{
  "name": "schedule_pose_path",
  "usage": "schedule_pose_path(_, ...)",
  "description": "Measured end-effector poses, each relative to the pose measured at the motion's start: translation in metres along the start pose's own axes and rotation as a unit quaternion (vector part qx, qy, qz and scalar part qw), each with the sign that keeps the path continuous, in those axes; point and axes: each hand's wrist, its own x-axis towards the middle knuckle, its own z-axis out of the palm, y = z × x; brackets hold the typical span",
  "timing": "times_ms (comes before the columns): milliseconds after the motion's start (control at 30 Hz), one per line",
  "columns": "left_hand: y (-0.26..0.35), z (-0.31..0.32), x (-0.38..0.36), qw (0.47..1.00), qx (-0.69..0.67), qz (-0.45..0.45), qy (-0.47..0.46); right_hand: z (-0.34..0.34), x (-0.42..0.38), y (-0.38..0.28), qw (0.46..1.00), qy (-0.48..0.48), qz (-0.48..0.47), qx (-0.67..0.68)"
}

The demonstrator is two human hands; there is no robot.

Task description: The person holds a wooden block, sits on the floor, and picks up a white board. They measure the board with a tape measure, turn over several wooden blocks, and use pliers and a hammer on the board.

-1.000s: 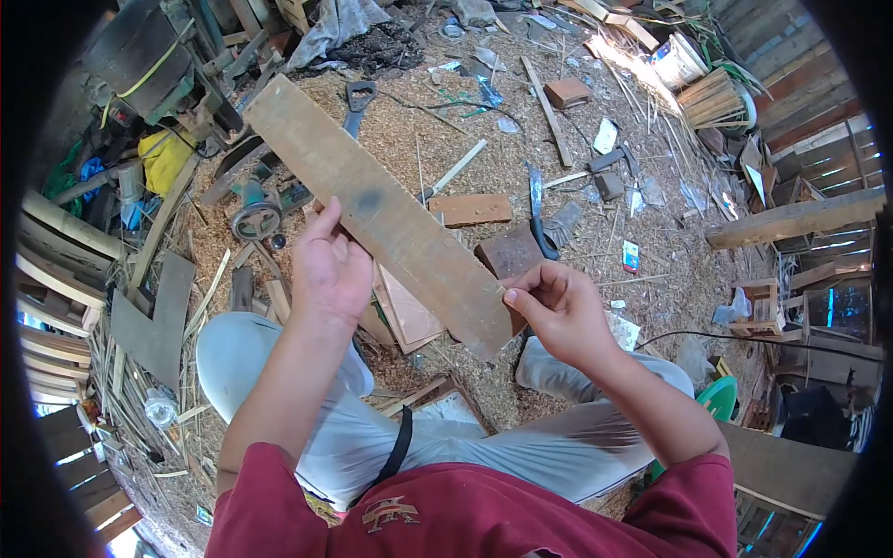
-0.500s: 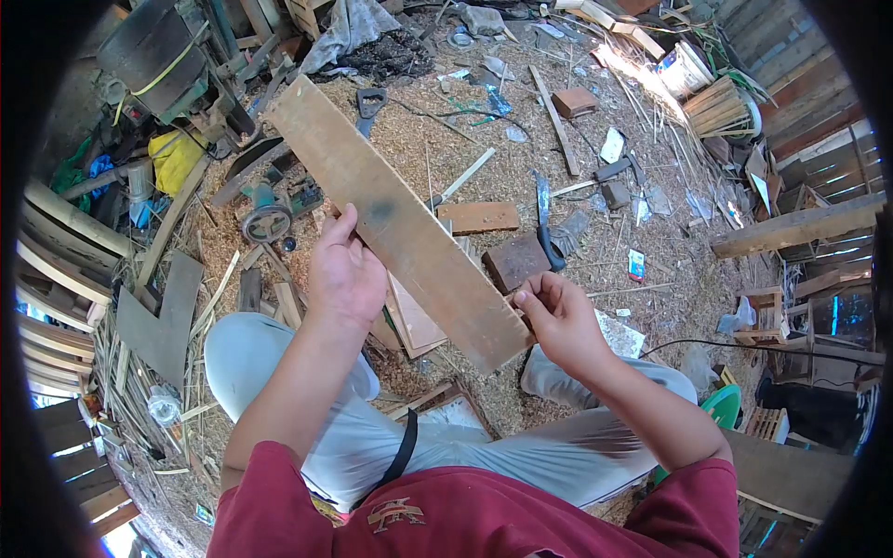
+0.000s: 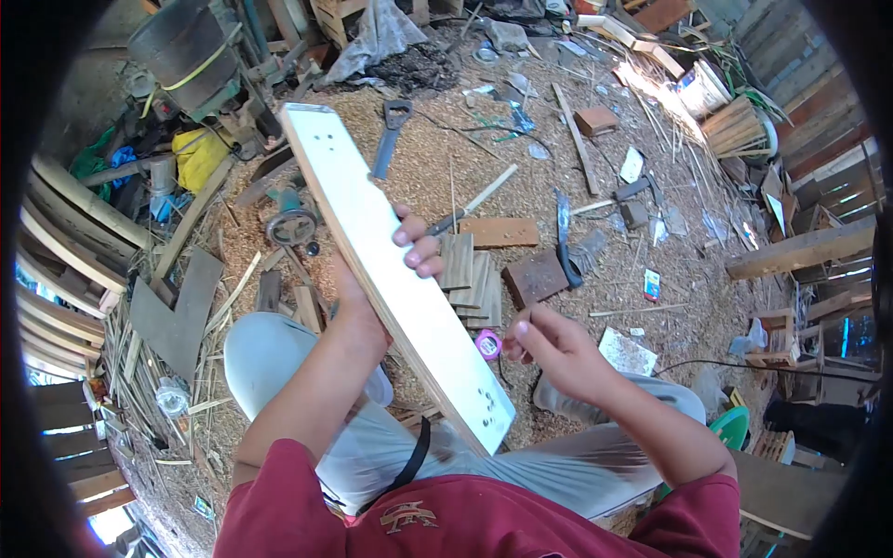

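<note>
A long board [image 3: 386, 265] is held up slantwise over my lap, its glossy white face toward me. Small dark holes show near both of its ends, and the long left edge looks like bare wood. My left hand [image 3: 365, 307] is closed around the board's middle, fingers wrapped over the far edge. To the right of the board and apart from it is my right hand [image 3: 563, 353]. Its fingers are curled with the thumb pressed in; whether something small is in them is hidden. A pink tape measure [image 3: 487, 344] lies on the ground just left of this hand.
Stacked wood strips [image 3: 474, 284], a brown block [image 3: 535, 277] and a reddish board [image 3: 499, 232] lie ahead. Beyond are a handsaw [image 3: 391, 135], a green power tool [image 3: 291, 221], a hammer [image 3: 640, 186] and a machete-like blade [image 3: 564, 237]. Sawdust and scraps cover the ground.
The board has been turned over from its brown face to its white one, and has shifted nearer my lap. My right hand has let go of its lower end.
</note>
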Motion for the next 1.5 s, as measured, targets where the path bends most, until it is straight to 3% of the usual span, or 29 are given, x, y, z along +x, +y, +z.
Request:
schedule_pose_path(67, -0.002, 0.006, 0.002, 1.000, -0.011, -0.017, -0.011, 0.001, -0.003, 0.004, 0.996, -0.032, -0.003, -0.084)
schedule_pose_path(367, -0.007, 0.002, 0.003, 0.998, 0.010, -0.036, -0.055, 0.010, -0.011, -0.003, 0.979, -0.114, -0.020, -0.171)
schedule_pose_path(700, -0.001, 0.015, 0.004, 0.970, 0.155, 0.044, 0.185, -0.021, 0.008, 0.002, 0.969, -0.006, -0.008, -0.248)
schedule_pose_path(900, 0.010, 0.011, -0.008, 0.982, 0.123, 0.079, 0.116, -0.047, 0.023, 0.018, 0.953, 0.065, 0.007, -0.294)
schedule_pose_path(1300, 0.049, 0.024, -0.043, 0.868, 0.332, 0.233, 0.287, -0.037, 0.043, 0.086, 0.908, -0.008, 0.047, -0.417)
schedule_pose_path(1400, 0.055, 0.026, -0.056, 0.857, 0.347, 0.255, 0.285, -0.032, 0.047, 0.102, 0.899, -0.018, 0.064, -0.433)
schedule_pose_path(1500, 0.056, 0.022, -0.060, 0.872, 0.319, 0.250, 0.275, -0.025, 0.053, 0.105, 0.851, -0.015, 0.158, -0.500)
